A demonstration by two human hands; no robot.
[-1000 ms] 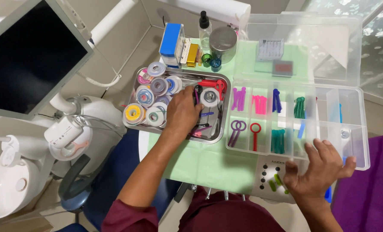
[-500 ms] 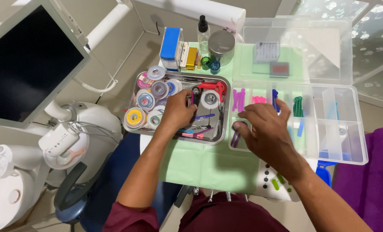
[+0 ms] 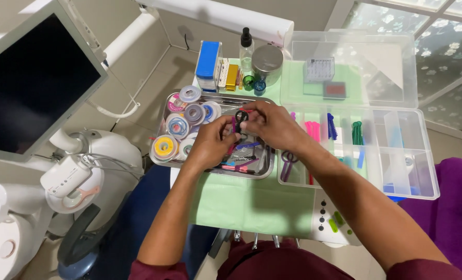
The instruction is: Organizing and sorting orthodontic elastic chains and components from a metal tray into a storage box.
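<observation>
both hands meet over the metal tray (image 3: 163,155). the left hand (image 3: 210,142) and right hand (image 3: 272,124) pinch a small black ring (image 3: 241,117) between their fingertips, held above the tray's far right part. spools of coloured thread (image 3: 178,126) lie at its left; a clear compartment box (image 3: 397,155) sits just right.

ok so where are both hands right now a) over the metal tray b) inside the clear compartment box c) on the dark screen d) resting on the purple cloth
a: the left hand and right hand meet over the metal tray, pinching a small black ring-handled tool between them.
</observation>
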